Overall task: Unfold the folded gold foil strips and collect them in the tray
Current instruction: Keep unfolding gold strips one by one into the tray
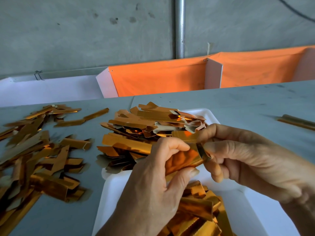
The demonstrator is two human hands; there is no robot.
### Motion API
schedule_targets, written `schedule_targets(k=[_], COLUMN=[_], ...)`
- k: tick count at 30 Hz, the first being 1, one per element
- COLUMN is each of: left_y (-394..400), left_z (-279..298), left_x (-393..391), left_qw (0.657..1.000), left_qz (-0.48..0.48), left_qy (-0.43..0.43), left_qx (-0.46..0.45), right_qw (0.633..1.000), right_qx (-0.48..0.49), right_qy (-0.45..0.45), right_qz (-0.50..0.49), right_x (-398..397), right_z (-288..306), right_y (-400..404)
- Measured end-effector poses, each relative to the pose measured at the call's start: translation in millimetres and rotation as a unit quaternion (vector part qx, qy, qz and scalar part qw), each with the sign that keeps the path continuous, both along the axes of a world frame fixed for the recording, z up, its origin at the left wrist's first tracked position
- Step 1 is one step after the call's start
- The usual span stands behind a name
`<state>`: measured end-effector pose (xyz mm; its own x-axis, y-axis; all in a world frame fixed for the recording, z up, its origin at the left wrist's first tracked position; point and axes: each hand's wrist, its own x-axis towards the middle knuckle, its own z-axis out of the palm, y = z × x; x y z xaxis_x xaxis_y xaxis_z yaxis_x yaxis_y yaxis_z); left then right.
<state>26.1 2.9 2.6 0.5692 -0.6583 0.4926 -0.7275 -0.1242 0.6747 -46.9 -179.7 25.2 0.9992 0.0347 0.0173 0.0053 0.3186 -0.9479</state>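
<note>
Left hand (pixel 153 181) and right hand (pixel 245 160) together hold one shiny gold foil strip (pixel 185 156) above the white foam tray (pixel 265 217); each grip pinches it, thumb against curled fingers. Opened strips heaped in tray (pixel 153 126), more at its near end (pixel 199 213). Loose pile of folded gold strips (pixel 35 155) lies left on the grey bench (pixel 247 103).

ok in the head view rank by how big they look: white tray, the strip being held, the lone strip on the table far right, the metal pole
1. white tray
2. metal pole
3 and 4. Held strip and lone strip: unsure. The held one looks bulkier but is nearer and partly hidden by the left hand and right hand.
</note>
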Motion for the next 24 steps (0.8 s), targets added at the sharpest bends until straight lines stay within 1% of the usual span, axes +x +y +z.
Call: schedule_targets(k=[6,10,15,19,22,24], left_y=[1.3,1.6,0.4,0.0,1.1,0.9], left_z=[-1.4,-0.9,0.4,0.1,0.1,2.6], left_x=[0.6,0.4,0.4,1.4,1.7,0.3], left_qw=[0.998,0.997,0.991,0.990,0.992,0.994], left_qz=[0.011,0.012,0.008,0.002,0.001,0.005], left_qy=[-0.051,-0.059,-0.110,-0.115,-0.099,-0.069], left_qx=[0.031,0.043,0.071,0.081,0.080,0.082], right_qw=[0.999,0.998,0.992,0.984,0.984,0.988], right_qx=[-0.031,-0.057,-0.110,-0.165,-0.168,-0.152], right_qy=[0.013,0.033,0.044,0.042,0.034,0.023], right_qz=[-0.013,-0.005,-0.036,-0.061,-0.051,-0.032], right_x=[-0.2,-1.5,0.8,3.1,3.3,2.6], right_z=[-0.8,0.8,-1.8,-5.6,-5.8,-5.2], right_y=[-0.4,-3.2,-0.3,3.7,1.8,-1.0])
